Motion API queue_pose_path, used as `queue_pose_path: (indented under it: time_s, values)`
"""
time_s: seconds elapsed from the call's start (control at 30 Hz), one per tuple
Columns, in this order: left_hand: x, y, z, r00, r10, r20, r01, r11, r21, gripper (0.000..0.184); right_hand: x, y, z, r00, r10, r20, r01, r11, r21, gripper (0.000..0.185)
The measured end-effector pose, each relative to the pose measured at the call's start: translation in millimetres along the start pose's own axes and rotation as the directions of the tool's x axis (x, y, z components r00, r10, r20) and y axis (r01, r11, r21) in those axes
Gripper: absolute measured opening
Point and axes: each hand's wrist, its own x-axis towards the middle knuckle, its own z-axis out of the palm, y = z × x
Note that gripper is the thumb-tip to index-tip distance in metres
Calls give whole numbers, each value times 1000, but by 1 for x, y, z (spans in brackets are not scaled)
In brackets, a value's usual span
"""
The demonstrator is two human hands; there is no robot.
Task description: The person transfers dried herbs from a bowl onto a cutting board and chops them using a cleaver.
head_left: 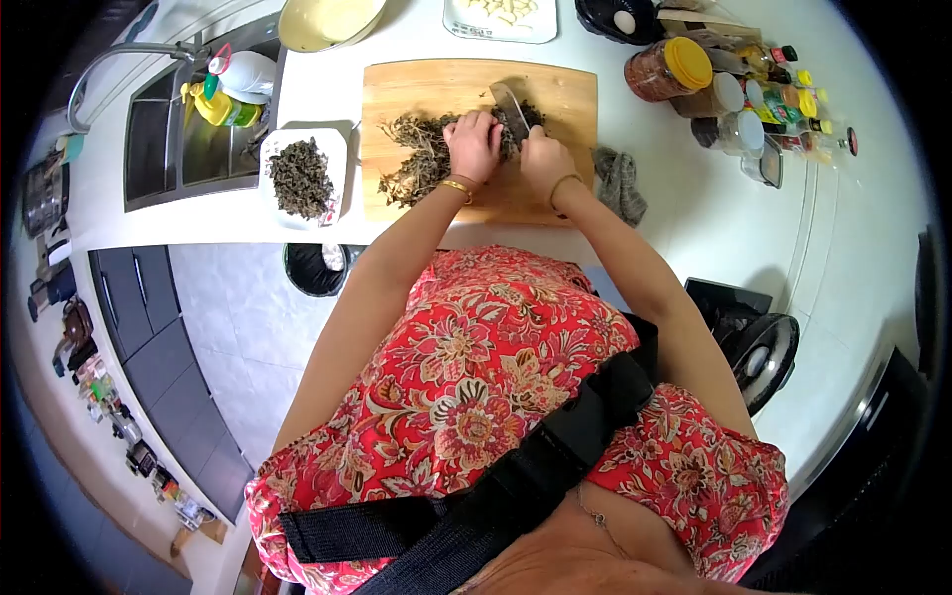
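A wooden cutting board (397,89) lies on the white counter with a pile of dark dried greens (421,159) across its middle. My left hand (474,147) presses down on the greens, its fingers bent and close together. Just to the right, my right hand (545,162) is wrapped round the handle of a knife (510,107). The blade points up and to the left, away from me, among the greens. More chopped greens (301,178) fill a white plate (337,149) left of the board.
A sink (154,149) with bottles (243,74) is at the left. Behind the board are a yellowish bowl (332,45) and a white tray (501,35). Jars (669,71) and bottles crowd the back right. A grey cloth (620,185) lies beside the board.
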Motion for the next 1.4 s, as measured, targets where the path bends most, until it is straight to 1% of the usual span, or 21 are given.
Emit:
queue_pose_path:
  time_s: [0.03, 0.1, 0.17, 0.2, 0.3, 0.37, 0.47, 0.6, 0.67, 0.7, 0.77, 0.9, 0.97, 1.0, 1.03, 1.13, 1.17, 1.23, 1.3, 1.33, 1.4]
  values:
    - [0, -2, -1, 1000, -12, 6, 12, 1000, -6, 12, 1, 0, -3, 1000, -25, 9, 25, 999, 26, 24]
    - [2, -6, -1, 1000, -23, 12, 23, 1000, -7, 11, 4, 3, -1, 1000, -3, 0, 3, 999, 33, 25]
    - [0, -9, 1, 998, -54, -30, 52, 997, -64, 10, 1, 7, 2, 999, -43, -25, 44, 999, 21, 26]
    - [1, -10, 1, 999, -49, -22, 47, 997, -66, 10, -3, 3, -2, 999, -35, -26, 35, 999, 27, 26]
    - [0, -12, 2, 998, -67, 18, 67, 997, -29, 10, -9, -4, -16, 998, -51, 34, 50, 999, 16, 23]
    - [0, -13, 1, 997, -71, 33, 72, 997, -35, 11, -7, -7, -19, 995, -71, 66, 74, 996, -52, 20]
    - [1, -11, -2, 997, -67, 29, 68, 997, -38, 11, -2, -14, -29, 987, -108, 122, 119, 989, -88, 19]
    - [1, -8, -2, 997, -68, 37, 70, 996, -48, 10, -3, -25, -41, 983, -76, 166, 95, 989, -110, 20]
    - [0, -5, -1, 999, -54, -3, 54, 998, -43, 9, -3, -29, -45, 975, -61, 212, 93, 985, -143, 21]
    - [0, -5, 2, 998, -56, -10, 55, 998, -40, 9, -1, -30, -45, 975, -68, 211, 100, 984, -145, 21]
    - [-4, -5, 8, 995, -95, 20, 96, 993, -66, 9, 2, -29, -42, 979, -29, 200, 60, 987, -151, 21]
    - [-1, 11, -3, 998, -61, 6, 62, 994, -85, 9, -5, -19, -31, 983, -50, 176, 84, 978, -189, 18]
    - [-1, 13, -3, 998, -64, -2, 64, 995, -75, 10, -8, -8, -15, 996, -46, 75, 52, 994, -92, 16]
    - [-1, 13, -2, 999, -43, -17, 42, 997, -62, 10, -11, -6, -9, 998, -59, 36, 62, 994, -86, 15]
    - [-1, 13, -1, 999, -21, -33, 19, 999, -49, 10, -11, -3, -5, 998, -56, 33, 59, 994, -89, 15]
    - [-1, 9, -2, 1000, -21, -8, 21, 1000, -19, 11, -12, -2, 1, 998, -66, 9, 67, 997, -46, 15]
    - [0, 6, -3, 1000, -14, -8, 14, 1000, -14, 11, -9, -3, -1, 998, -60, 22, 61, 998, -29, 16]
    - [-1, 2, -6, 1000, 3, 27, -1, 998, -68, 11, -1, -7, -7, 998, -53, 35, 53, 999, -2, 16]
    - [-2, -3, -4, 999, 3, 39, 0, 999, -54, 11, 7, -11, -18, 989, -75, 125, 82, 995, -53, 19]
    - [-1, -4, -2, 999, -5, 38, 7, 999, -43, 12, 5, -19, -28, 986, -38, 162, 48, 997, -59, 21]
    - [0, -4, -1, 1000, 18, 18, -17, 999, -32, 12, 6, -22, -30, 986, -45, 163, 57, 996, -72, 21]
